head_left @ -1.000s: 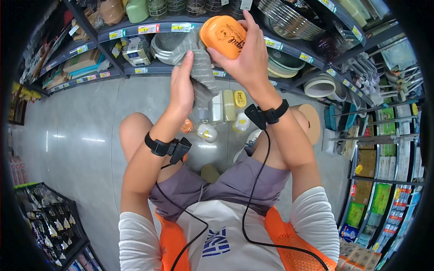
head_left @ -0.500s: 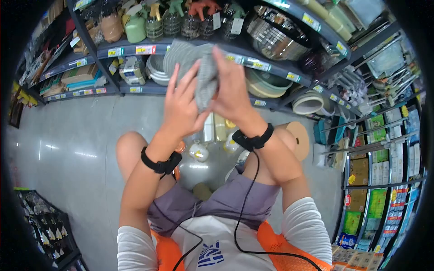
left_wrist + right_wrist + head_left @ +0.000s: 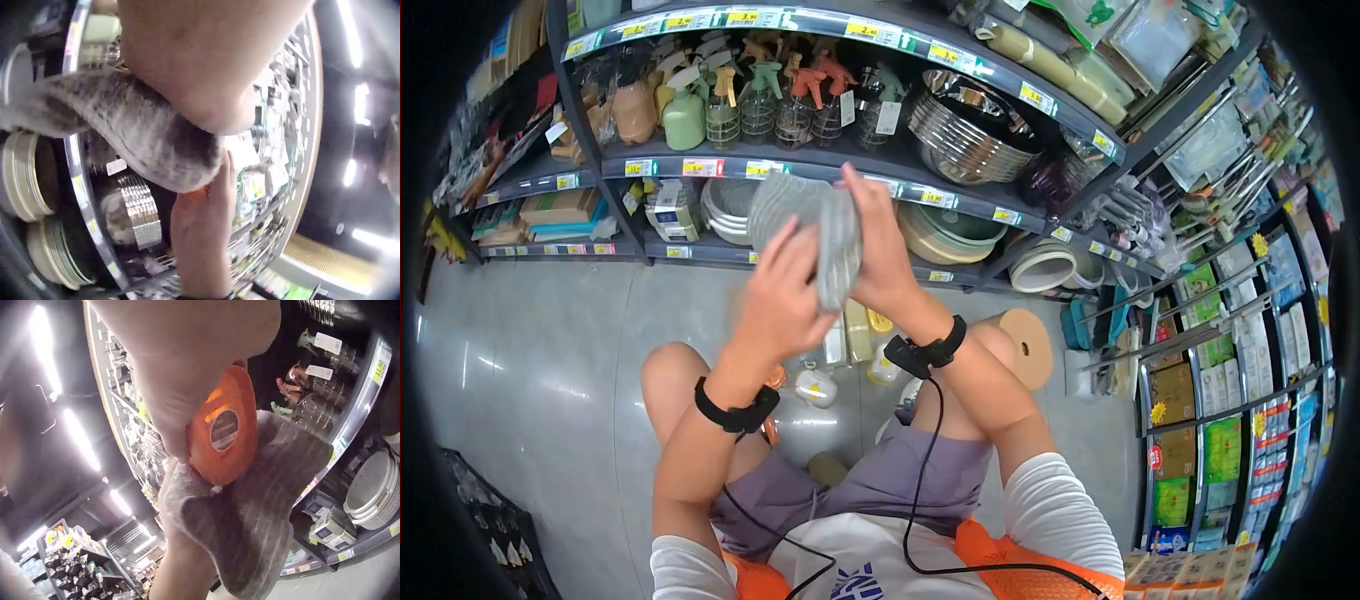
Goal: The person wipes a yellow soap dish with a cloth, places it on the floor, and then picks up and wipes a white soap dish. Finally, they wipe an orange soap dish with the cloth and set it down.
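Note:
A grey striped cloth (image 3: 800, 210) hangs between the two hands in the head view. The left hand (image 3: 775, 305), blurred, grips its near side. On its other side is the right hand (image 3: 885, 245), holding an orange container (image 3: 244, 459) that shows in the right wrist view with an oval opening or window. The cloth (image 3: 250, 509) lies against and partly round the container, below the right hand (image 3: 200, 356). In the left wrist view only a sliver of the orange container (image 3: 199, 194) shows beside the cloth (image 3: 147, 128); the head view hides it.
On the floor below the hands lie a white rounded container (image 3: 815, 388), a khaki package (image 3: 858, 335) and a yellow box (image 3: 880, 320). A cardboard roll (image 3: 1028, 350) stands by the right knee. Ahead, shelves hold spray bottles (image 3: 760, 115) and metal bowls (image 3: 970, 135).
The hands have come together, and the cloth now covers the orange container, which showed plainly in the right hand earlier. The head view has tilted up, showing more of the shelves.

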A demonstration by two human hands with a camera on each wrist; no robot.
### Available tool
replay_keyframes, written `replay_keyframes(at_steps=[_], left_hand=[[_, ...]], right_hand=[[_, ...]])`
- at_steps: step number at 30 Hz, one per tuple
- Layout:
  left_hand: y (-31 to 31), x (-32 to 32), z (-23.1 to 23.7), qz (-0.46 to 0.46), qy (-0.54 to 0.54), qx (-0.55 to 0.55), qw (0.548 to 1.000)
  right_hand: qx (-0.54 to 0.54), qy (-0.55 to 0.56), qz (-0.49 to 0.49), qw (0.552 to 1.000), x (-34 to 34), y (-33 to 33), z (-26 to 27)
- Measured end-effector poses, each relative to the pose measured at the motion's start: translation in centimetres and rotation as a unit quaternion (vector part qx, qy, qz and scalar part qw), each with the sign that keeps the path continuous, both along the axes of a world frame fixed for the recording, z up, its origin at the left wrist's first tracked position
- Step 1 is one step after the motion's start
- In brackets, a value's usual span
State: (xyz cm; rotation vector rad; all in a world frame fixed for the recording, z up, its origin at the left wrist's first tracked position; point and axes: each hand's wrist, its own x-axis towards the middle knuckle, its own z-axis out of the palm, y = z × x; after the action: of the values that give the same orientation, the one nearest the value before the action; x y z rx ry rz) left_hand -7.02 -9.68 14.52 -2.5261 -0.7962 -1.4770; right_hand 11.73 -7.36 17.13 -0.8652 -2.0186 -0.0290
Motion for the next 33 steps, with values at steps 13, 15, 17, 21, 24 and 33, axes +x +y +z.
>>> replay_keyframes(at_steps=[13,15,17,21,24,33], left_hand=[[2.8,-0.4,-2.6,-0.302,-0.559,-0.602,0.484],[1.5,-0.3,-0.9,-0.321,-0.56,-0.612,0.457],[1.2,0.3,-0.9,-0.348,-0.568,-0.605,0.435],[2.4,-0.2,-1.6,-0.392,-0.585,-0.589,0.395],[3.2,-1.0,-2.2,-0.442,-0.57,-0.57,0.393],[4.4,-4.2,-1.5,-0.372,-0.616,-0.547,0.428]], right_hand=[[-0.02,0.061,0.022,0.998,-0.1,-0.8,0.8],[0.036,0.019,0.001,0.999,0.2,-0.5,1.6],[0.069,0.001,-0.022,0.997,0.1,-0.6,2.1],[0.094,-0.061,-0.044,0.993,0.5,-0.1,2.2],[0.141,-0.059,-0.054,0.987,0.7,0.2,4.2],[0.208,-0.054,-0.152,0.965,4.7,10.1,16.1]])
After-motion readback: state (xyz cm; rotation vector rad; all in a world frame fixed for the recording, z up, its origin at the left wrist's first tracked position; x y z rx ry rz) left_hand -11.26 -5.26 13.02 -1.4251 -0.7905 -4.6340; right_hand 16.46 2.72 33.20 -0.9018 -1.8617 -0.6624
